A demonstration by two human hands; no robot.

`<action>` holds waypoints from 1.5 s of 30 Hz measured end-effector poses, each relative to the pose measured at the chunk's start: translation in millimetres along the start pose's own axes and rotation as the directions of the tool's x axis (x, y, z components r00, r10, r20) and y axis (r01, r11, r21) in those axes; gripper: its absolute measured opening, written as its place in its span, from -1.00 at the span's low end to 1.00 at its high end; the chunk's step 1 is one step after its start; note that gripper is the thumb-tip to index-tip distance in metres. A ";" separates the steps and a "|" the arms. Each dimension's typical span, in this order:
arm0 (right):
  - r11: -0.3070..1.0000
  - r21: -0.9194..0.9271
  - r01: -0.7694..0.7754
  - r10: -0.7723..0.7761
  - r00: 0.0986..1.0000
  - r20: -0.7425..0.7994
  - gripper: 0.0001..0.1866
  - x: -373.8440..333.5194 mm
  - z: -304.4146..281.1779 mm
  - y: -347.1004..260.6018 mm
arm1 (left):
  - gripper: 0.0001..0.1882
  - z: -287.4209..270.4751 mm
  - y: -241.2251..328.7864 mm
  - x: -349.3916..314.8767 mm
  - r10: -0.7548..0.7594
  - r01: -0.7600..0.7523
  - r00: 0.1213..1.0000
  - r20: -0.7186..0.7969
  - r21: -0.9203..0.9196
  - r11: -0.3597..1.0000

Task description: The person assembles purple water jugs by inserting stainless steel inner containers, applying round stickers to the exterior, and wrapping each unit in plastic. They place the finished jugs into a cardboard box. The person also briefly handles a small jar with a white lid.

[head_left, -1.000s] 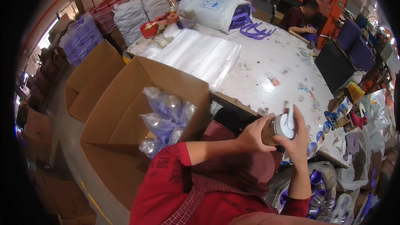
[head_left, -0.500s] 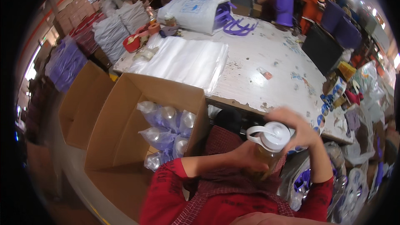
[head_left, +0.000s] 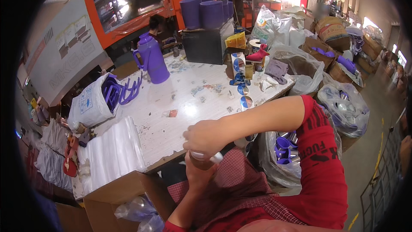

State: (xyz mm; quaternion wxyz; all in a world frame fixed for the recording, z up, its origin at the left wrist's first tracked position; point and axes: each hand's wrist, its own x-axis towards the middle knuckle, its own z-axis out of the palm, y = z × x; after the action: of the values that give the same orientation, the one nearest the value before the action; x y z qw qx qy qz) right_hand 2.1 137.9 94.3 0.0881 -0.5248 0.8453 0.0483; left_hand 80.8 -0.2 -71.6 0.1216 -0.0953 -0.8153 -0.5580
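Observation:
Over my lap I hold a drinking bottle with a white lid (head_left: 217, 158) that has a loop handle. My left hand (head_left: 199, 177) is wrapped round the bottle's body, which looks clear and brownish and is mostly covered. From above, my right hand (head_left: 205, 136) closes over the lid, so only its edge and part of the white handle show. Just beyond my hands runs the front edge of a worn white table (head_left: 189, 111). An open cardboard box (head_left: 109, 197) stands beside my left arm, holding bagged shiny, purplish items (head_left: 139, 210).
White plastic sleeves (head_left: 113, 152) lie stacked on the table's left, near a white sack (head_left: 88, 101) of purple handles. A purple jug (head_left: 154, 60) stands farther back. Clear bags of purple and metallic parts (head_left: 281, 163) sit right. A person (head_left: 156, 28) is behind the table.
My view has swung to the right. My right hand, blurred beside the lid earlier, now covers it. The purple jug, earlier held up by the other person, now stands on the table.

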 end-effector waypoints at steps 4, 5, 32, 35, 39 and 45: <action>0.941 0.111 0.320 -0.270 0.907 -0.323 -0.48 -23.7 3.7 7.9 | 0.00 -8.2 -5.7 0.3 -0.001 0.014 0.998 0.059 -0.225 0.974; 0.897 0.147 0.418 -0.309 0.827 -0.469 -0.45 -30.3 3.8 7.2 | -0.03 -9.9 -5.9 0.3 0.006 0.022 0.996 0.091 -0.306 0.952; 0.542 0.282 0.791 0.233 0.182 -0.955 0.30 -174.5 4.3 -51.0 | -0.25 -58.4 128.1 17.9 0.739 -0.749 0.622 -0.259 0.080 0.658; 0.559 0.276 0.781 0.282 0.134 -0.950 0.09 -184.0 -2.9 -62.0 | -0.25 -58.4 146.3 21.7 0.801 -0.803 0.500 -0.330 0.169 0.571; 0.509 0.201 0.837 0.277 0.061 -0.959 -0.14 -191.4 -6.6 -72.1 | -0.20 -63.7 166.1 19.9 0.833 -0.831 0.418 -0.362 0.218 0.512; 0.494 0.113 0.862 0.151 0.043 -0.988 0.13 -204.3 -9.6 -77.1 | -0.15 -70.5 186.0 16.5 0.873 -0.863 0.353 -0.336 0.244 0.442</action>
State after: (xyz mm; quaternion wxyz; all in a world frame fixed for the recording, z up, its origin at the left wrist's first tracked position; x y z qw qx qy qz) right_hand 158.9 281.4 145.3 -0.2482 -0.5596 0.4236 -0.6677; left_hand 125.8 1.1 122.8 0.5688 -0.3888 -0.6012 -0.4048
